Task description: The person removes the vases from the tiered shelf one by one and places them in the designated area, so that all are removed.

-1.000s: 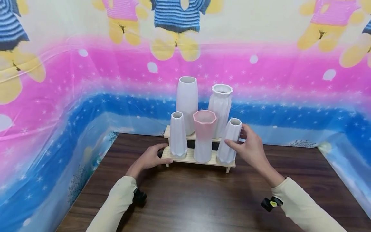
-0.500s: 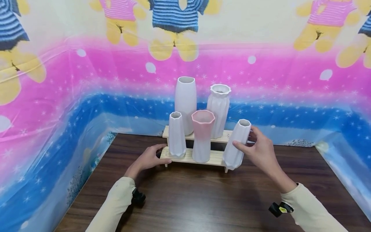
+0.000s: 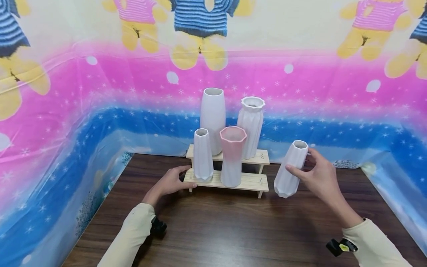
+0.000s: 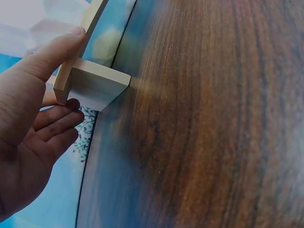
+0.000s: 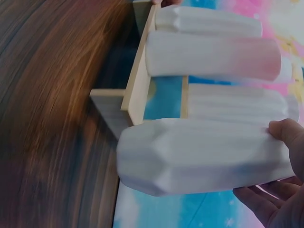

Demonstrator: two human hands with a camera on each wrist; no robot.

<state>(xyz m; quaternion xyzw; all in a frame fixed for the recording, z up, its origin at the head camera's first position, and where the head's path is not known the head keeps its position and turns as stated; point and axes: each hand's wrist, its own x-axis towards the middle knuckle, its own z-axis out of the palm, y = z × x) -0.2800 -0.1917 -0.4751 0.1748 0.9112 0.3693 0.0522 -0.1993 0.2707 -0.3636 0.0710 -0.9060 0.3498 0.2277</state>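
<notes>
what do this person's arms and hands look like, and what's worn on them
The left hand and right hand are bare, without gloves. The left sleeve and right sleeve are plain pale cream, stopping short of the hands. Each cuff carries a small black device, left and right; the right one shows a yellow-green mark.

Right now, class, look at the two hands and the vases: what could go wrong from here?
1. The right hand holds the tilted white vase near its top, so it might slip and strike the table.
2. The left hand pinches one end of the wooden stand; a jerk there could topple the pink-and-white vase standing on its lower shelf.
</notes>
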